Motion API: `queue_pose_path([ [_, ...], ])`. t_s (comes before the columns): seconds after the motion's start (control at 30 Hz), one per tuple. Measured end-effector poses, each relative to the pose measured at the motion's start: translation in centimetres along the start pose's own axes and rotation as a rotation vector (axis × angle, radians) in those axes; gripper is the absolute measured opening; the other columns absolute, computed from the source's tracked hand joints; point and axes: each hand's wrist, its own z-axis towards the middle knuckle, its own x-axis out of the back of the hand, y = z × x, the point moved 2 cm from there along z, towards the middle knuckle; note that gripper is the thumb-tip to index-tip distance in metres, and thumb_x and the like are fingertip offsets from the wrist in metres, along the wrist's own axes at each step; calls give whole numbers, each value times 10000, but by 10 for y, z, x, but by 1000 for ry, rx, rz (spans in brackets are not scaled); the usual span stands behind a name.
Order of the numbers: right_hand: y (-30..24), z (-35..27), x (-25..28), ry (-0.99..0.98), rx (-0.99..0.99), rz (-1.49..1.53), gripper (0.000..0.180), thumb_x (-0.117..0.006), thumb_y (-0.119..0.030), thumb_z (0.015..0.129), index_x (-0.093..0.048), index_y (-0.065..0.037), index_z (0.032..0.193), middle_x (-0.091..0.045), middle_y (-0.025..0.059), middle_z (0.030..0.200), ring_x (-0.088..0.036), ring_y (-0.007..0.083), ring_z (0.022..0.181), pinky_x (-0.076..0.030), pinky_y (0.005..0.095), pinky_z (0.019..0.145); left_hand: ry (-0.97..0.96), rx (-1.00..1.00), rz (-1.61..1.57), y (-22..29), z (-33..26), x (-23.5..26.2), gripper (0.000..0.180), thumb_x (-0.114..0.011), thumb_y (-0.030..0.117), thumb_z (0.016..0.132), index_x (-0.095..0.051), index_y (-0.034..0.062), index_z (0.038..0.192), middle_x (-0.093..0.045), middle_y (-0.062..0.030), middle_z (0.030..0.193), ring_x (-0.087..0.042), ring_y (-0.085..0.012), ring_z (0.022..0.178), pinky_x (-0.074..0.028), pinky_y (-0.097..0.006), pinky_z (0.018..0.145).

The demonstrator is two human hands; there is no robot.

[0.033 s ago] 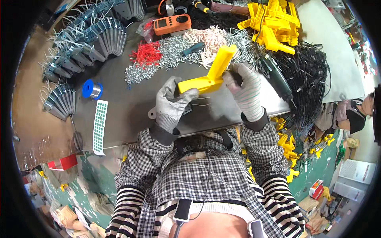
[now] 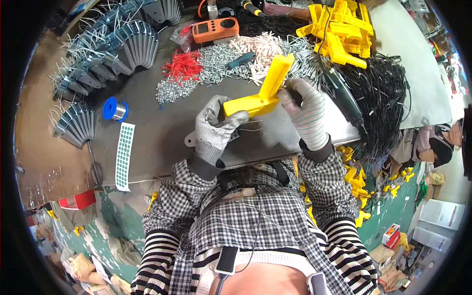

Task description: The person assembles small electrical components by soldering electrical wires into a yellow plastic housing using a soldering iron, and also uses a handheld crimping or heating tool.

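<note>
A yellow L-shaped plastic housing (image 2: 265, 96) is held up over the near side of the bench. Its lower arm is gripped between the thumb and fingers of my left hand (image 2: 214, 125), in a grey-white glove. My right hand (image 2: 307, 108), in a striped white glove, has its fingers bent together against the housing's right side, near the bend. Whatever lies between those fingertips is hidden. Beneath my left hand, a small metal plate with a hole (image 2: 190, 139) shows in part on the bench.
Beyond my hands lie heaps of silver screws (image 2: 216, 64), red pieces (image 2: 183, 65) and pale sleeves (image 2: 263, 44). A dark power screwdriver (image 2: 344, 93), yellow housings (image 2: 339, 29) and black wires (image 2: 386, 98) are at right. Solder wire (image 2: 115, 109), a sticker strip (image 2: 125, 157) and metal brackets (image 2: 76, 125) are left.
</note>
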Motion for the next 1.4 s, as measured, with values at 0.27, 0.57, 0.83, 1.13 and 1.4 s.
queue_pose_path([
  [0.27,-9,-4,-10,119,-294,624,106,-628,-42,911,-661,13,995,-663,43,807,-615,81,717,-491,212,641,-22,-80,-206,-11,1,4,168,-518,-79,889,-534,1,1036,-555,-37,835,-561,-100,715,-538,-298,727],
  [0.57,-23,-1,-28,130,-89,71,128,-719,-100,857,-653,-3,909,-624,36,701,-528,72,599,-445,239,553,116,-412,547,11,-16,-21,321,-747,16,817,-578,-26,1086,-623,-11,951,-557,-64,869,-470,-208,756],
  [0.83,-64,44,7,-387,958,-787,305,-630,-157,733,-649,-183,1036,-605,-27,1028,-571,182,1059,-387,350,1023,-116,-134,432,58,25,13,455,-661,405,903,-609,-12,1077,-599,-17,947,-543,-84,915,-452,-257,855],
  [1.13,4,0,-1,-451,553,-787,419,-688,-92,674,-626,-151,1083,-583,25,949,-564,233,951,-409,386,933,-161,-528,1535,-13,-12,28,899,-783,567,628,-476,61,1305,-539,-147,1248,-520,-347,1149,-423,-454,982],
  [1.4,20,-23,-21,-647,410,-627,469,-697,-155,727,-587,-86,1178,-572,76,1069,-541,269,1024,-399,424,949,-211,-397,1493,-12,-17,29,729,-749,562,688,-564,83,1204,-567,-92,1205,-546,-299,1086,-429,-438,947],
])
